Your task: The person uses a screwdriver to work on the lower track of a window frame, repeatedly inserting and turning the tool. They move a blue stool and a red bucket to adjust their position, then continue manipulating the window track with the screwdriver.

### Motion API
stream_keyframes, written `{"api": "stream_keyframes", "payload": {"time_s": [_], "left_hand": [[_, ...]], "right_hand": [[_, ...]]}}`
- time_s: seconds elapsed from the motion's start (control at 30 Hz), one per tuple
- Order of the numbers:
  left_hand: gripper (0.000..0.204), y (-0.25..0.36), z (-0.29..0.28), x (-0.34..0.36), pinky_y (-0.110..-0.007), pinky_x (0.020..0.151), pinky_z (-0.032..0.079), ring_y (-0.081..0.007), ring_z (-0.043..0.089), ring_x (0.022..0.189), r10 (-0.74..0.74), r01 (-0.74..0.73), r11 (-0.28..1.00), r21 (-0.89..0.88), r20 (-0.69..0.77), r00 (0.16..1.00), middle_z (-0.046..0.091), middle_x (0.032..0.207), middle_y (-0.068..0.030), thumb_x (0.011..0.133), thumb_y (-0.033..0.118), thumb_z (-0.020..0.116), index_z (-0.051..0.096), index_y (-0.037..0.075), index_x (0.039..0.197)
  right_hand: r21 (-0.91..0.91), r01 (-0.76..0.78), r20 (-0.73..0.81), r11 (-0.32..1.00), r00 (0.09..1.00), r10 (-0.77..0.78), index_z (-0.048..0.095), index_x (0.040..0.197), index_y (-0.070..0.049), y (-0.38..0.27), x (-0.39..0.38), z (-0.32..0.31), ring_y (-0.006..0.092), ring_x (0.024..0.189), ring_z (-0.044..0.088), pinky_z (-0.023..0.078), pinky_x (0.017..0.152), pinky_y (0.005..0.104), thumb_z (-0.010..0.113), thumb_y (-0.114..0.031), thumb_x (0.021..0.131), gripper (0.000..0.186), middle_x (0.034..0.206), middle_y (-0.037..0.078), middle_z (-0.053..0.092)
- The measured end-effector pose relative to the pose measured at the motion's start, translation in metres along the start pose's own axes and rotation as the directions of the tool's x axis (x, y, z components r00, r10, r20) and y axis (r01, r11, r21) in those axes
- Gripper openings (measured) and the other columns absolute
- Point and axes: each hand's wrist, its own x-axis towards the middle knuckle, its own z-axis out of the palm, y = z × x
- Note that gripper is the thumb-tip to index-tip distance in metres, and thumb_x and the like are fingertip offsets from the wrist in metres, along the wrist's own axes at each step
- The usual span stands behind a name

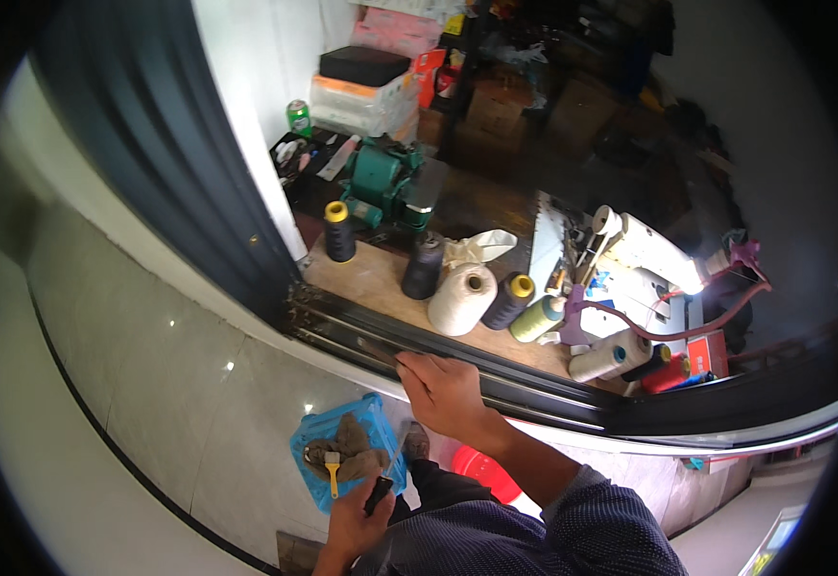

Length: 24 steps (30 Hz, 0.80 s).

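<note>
My right hand (pixel 443 389) is over the black window track (pixel 342 338), its fingers closed on a thin dark strip-like tool (pixel 379 349) whose far end lies in the grooves. Lower down, my left hand (pixel 357 523) grips a black-handled tool (pixel 378 494) with what looks like a thin pale shaft; its exact kind is unclear. Just beyond that hand, a blue plastic stool (pixel 318 494) carries a crumpled brownish rag (pixel 352 437) and a paintbrush (pixel 333 470) with a yellow handle.
Thread cones, including a white one (pixel 462 300), line the wooden board (pixel 371 278) behind the track. Farther in are a green bench motor (pixel 376 173), a handsaw (pixel 546 240) and a white sewing machine (pixel 645 252). A red basin (pixel 484 470) sits below my right forearm.
</note>
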Motion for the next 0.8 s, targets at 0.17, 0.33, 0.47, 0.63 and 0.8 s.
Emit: {"api": "stream_keyframes", "payload": {"time_s": [0.17,0.33,0.47,0.63,0.8], "left_hand": [[0.044,0.049,-0.007,0.033,-0.039,0.073,0.056,-0.0356,0.070,0.084,0.288,-0.283,0.957,0.068,-0.088,0.953,0.071,0.099,-0.0186,0.086,0.018,0.071,0.062,0.001,0.126],[0.045,0.093,-0.006,0.082,-0.042,0.069,0.055,-0.0328,0.067,0.085,0.575,-0.554,0.758,0.344,0.050,0.817,0.068,0.098,-0.0142,0.082,0.011,0.072,0.064,0.004,0.126],[0.046,0.137,0.003,0.131,-0.039,0.070,0.053,-0.0280,0.062,0.083,0.757,-0.725,0.515,0.457,0.154,0.635,0.066,0.095,-0.0075,0.079,0.005,0.070,0.066,0.006,0.124],[0.041,0.144,0.014,0.170,-0.039,0.084,0.049,-0.0245,0.059,0.098,0.803,-0.789,0.306,0.533,0.301,0.515,0.066,0.101,-0.0038,0.079,0.004,0.065,0.067,0.006,0.120],[0.038,0.140,0.035,0.179,-0.044,0.092,0.045,-0.0256,0.057,0.103,0.800,-0.813,0.349,0.465,0.305,0.517,0.065,0.104,-0.0041,0.082,0.008,0.063,0.067,0.007,0.119]], "right_hand": [[-0.240,0.024,-0.078,0.970,0.996,-0.044,0.069,0.112,-0.006,0.023,-0.044,-0.058,0.0273,0.057,0.061,0.050,0.053,0.0394,0.072,-0.005,0.082,0.031,0.069,0.006,0.060],[-0.372,-0.096,-0.159,0.923,0.986,0.038,0.070,0.115,-0.007,0.039,-0.078,-0.108,0.0298,0.063,0.064,0.052,0.058,0.0395,0.072,-0.003,0.080,0.036,0.078,0.009,0.063],[-0.428,-0.220,-0.204,0.877,0.968,0.143,0.069,0.117,-0.008,0.044,-0.101,-0.129,0.0313,0.071,0.066,0.054,0.066,0.0424,0.070,-0.004,0.081,0.036,0.086,0.011,0.065],[-0.454,-0.274,-0.205,0.848,0.958,0.199,0.070,0.115,-0.005,0.043,-0.110,-0.138,0.0325,0.080,0.065,0.052,0.073,0.0443,0.069,-0.002,0.080,0.035,0.090,0.012,0.066],[-0.515,-0.300,-0.202,0.803,0.953,0.227,0.070,0.115,-0.006,0.044,-0.119,-0.134,0.0331,0.092,0.062,0.050,0.080,0.0462,0.067,-0.004,0.079,0.036,0.101,0.012,0.065]]}}
